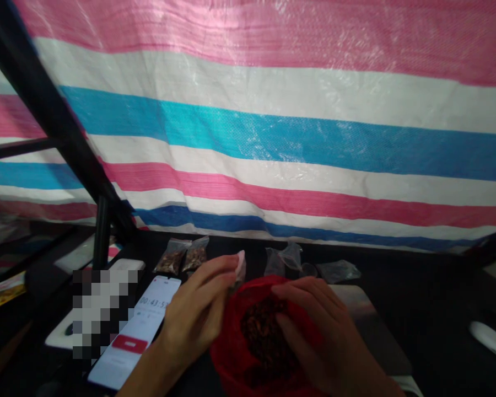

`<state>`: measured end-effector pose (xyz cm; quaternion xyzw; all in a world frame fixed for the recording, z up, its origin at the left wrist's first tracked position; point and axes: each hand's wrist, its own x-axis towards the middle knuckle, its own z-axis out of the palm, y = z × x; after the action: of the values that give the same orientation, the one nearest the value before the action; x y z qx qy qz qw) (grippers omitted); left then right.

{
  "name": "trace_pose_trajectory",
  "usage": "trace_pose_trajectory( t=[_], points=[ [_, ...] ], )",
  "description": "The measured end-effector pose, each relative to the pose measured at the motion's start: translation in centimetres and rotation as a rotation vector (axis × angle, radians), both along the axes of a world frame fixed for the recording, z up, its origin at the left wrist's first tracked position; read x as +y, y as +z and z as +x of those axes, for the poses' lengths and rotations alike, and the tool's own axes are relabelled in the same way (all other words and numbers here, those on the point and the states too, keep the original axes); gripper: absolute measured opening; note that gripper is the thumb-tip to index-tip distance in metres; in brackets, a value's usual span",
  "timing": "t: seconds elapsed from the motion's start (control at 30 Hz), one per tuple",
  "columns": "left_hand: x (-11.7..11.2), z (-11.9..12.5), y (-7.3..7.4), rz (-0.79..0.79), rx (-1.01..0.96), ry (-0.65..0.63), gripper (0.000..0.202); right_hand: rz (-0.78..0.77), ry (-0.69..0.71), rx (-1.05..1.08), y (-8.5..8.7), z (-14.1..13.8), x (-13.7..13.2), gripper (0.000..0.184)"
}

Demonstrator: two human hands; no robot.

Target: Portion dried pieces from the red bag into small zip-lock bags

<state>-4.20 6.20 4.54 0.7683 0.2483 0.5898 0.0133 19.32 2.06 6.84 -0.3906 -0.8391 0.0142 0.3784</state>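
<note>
My left hand (196,306) pinches a small pale pink piece (240,267) between its fingertips, just above the mouth of a red plastic bag (231,342). The material of that piece cannot be made out. My right hand (310,325) grips the bag at its mouth, with the thumb and fingers on either side of the dark brown dried pieces (264,342) inside. The bottom of the bag is partly hidden by my hands.
Two filled clear bags of brown pieces (172,256) and loose clear plastic bags (283,259) lie at the back of the black table (421,309). A phone (134,331) shows a timer. A pale flat slab (367,311) sits under the red bag, and a striped tarp (273,138) hangs behind.
</note>
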Motion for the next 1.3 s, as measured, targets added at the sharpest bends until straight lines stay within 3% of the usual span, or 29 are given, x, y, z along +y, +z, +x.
trace_pose_trajectory(
  t=[0.13,0.3,0.4,0.57,0.73,0.83,0.93,1.03,1.13,1.3],
  points=[
    [-2.1,1.7,0.2,-0.107,0.017,-0.112,0.037,-0.016,-0.028,-0.062,-0.9,-0.6,-0.3,0.047],
    [-2.9,2.8,-0.3,-0.307,0.014,-0.235,0.037,-0.098,-0.003,-0.036,-1.1,-0.2,-0.1,0.044],
    [-2.6,2.4,-0.9,-0.331,0.048,-0.194,0.042,-0.213,0.043,0.024,-0.6,-0.1,0.0,0.041],
    [-1.5,1.5,-1.3,-0.194,0.133,-0.213,0.049,-0.279,0.020,0.166,-0.5,-0.4,0.1,0.016],
    [-1.1,1.9,-1.0,-0.163,0.151,-0.226,0.054,-0.411,0.025,0.216,-0.1,-0.6,0.2,0.014],
    [-1.4,2.3,-0.6,-0.096,0.076,-0.055,0.047,-0.499,0.019,0.294,0.5,-0.7,0.3,0.014],
    [-2.1,2.6,0.4,-0.041,0.108,0.091,0.024,-0.572,-0.064,0.432,0.8,-1.0,0.3,0.012],
    [-2.6,3.1,1.2,-0.163,0.241,0.031,0.014,-0.607,-0.037,0.508,0.5,-1.5,0.2,0.009],
    [-2.6,3.5,1.0,-0.349,0.235,-0.013,0.014,-0.588,0.013,0.501,-0.1,-1.9,0.0,0.007],
    [-2.3,3.4,0.5,-0.382,0.301,-0.086,0.014,-0.533,0.027,0.438,-1.0,-1.9,-0.1,0.008]
  ],
)
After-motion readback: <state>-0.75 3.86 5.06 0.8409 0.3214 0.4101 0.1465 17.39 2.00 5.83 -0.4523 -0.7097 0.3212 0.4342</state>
